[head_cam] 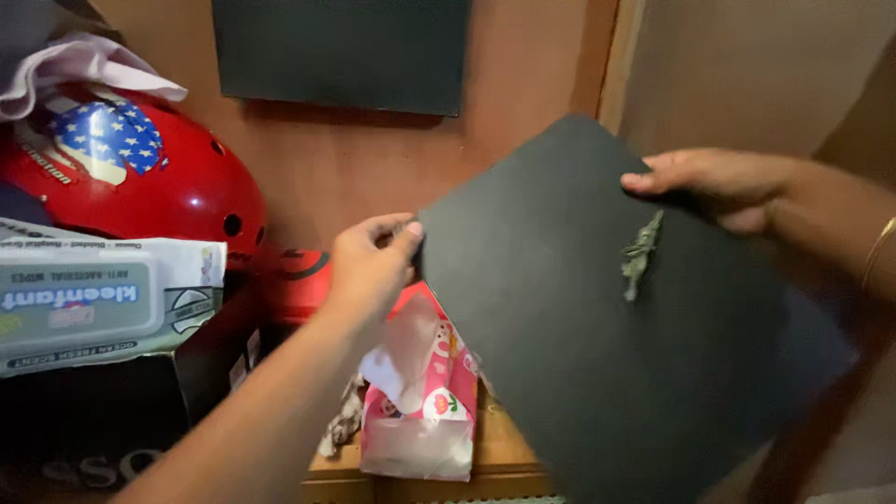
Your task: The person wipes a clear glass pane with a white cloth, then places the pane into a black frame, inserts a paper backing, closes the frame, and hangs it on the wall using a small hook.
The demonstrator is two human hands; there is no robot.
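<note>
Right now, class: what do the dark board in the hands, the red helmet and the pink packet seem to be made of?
Dark board: thin and flat with a matt, glare-free face, probably card or foam sheet; held by the left hand and right hand.
Red helmet: glossy with sharp highlights and vent holes, likely hard plastic.
Pink packet: crinkled and shiny, seemingly thin plastic film.

A flat rectangular wipes pack (98,303), pale green with a white and blue label, lies at nine o'clock. A pink printed wrapper (425,397) stands crumpled at six o'clock.
</note>
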